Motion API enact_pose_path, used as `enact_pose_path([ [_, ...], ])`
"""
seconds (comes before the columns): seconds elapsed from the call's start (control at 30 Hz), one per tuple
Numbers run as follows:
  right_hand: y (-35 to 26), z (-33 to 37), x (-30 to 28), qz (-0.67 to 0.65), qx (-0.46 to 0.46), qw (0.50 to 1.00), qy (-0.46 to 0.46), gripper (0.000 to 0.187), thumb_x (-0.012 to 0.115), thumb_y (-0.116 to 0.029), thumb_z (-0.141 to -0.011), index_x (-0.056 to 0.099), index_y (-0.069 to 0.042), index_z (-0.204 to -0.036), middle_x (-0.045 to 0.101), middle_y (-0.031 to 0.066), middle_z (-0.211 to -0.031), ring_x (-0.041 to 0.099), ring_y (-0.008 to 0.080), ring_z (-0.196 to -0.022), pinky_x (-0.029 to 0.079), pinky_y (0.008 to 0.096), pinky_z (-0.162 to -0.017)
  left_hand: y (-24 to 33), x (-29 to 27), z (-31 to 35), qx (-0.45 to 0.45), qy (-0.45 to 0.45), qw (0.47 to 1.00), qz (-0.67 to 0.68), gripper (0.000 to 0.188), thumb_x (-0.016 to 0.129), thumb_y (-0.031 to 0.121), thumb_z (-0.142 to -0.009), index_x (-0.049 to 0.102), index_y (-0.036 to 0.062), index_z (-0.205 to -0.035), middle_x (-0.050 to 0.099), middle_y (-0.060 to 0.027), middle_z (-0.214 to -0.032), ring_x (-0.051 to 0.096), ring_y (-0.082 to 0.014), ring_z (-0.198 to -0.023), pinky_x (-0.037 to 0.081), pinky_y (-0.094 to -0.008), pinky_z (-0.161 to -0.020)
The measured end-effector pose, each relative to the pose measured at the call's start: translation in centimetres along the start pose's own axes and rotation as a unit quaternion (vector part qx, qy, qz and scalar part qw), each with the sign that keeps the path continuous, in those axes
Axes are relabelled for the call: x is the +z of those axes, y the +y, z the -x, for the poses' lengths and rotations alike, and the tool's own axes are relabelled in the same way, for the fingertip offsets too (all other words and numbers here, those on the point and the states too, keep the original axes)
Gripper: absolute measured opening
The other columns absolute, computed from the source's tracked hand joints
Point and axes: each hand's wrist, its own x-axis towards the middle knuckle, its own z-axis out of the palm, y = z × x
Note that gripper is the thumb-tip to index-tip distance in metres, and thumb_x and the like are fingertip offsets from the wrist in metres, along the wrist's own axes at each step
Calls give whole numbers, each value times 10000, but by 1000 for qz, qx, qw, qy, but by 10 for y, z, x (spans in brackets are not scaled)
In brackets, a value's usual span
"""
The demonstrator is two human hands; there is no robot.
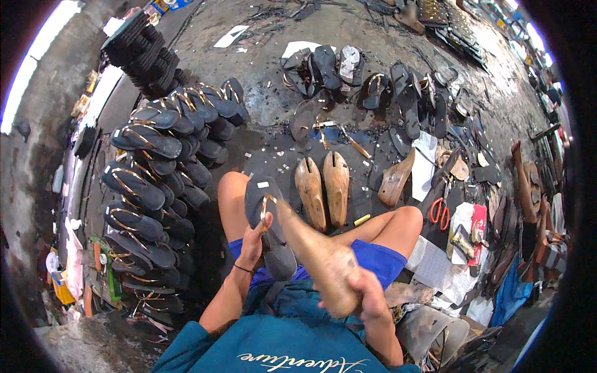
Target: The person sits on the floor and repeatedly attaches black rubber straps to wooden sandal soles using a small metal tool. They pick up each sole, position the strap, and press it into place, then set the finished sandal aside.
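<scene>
My left hand (251, 247) grips a black flip-flop (278, 260) with a gold strap, its thumb at the strap and the sole's upper face toward me. A wooden shoe last (317, 255) is held by its thick heel end in my right hand (369, 294). Its narrow toe end points up and left, close to the flip-flop's strap; whether they touch I cannot tell. Motion blurs the last and the right hand. Between my knees, two more wooden lasts (336, 186) rest side by side, and another last (396, 179) lies to their right.
Rows of finished-looking black flip-flops (146, 140) are stacked at my left, with a pile of black soles (140, 53) beyond. Orange-handled scissors (439, 211), a yellow stick (362, 220) and paper sheets (425, 165) lie right. More sandals (324, 67) sit ahead.
</scene>
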Motion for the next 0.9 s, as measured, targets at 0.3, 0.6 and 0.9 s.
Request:
enact_pose_path([
  [0.3,59,-58,66,593,-272,753,87,663,700,-249,-886,438,81,-1398,573,294,-1260,604,448,-1119,502,453,-974,-63,-31,38,32,-74,985,155,843,247,700,-1009,365,38,-1517,500,-143,-1473,513,-258,-1323,385,-383,-1145],
  [0.6,48,-74,76,576,-395,706,119,663,732,-192,-864,450,75,-1401,559,264,-1331,589,418,-1157,509,450,-971,-18,11,16,86,-12,991,101,659,343,563,-1046,486,36,-1414,610,-129,-1317,605,-236,-1185,476,-379,-1048],
  [0.9,17,-62,68,610,-471,598,220,816,759,-176,-785,374,87,-1454,534,300,-1350,584,443,-1152,486,467,-1004,24,67,10,194,-144,953,-185,1107,865,468,-764,164,-9,-1475,397,-180,-1427,429,-272,-1335,408,-401,-1103],
])
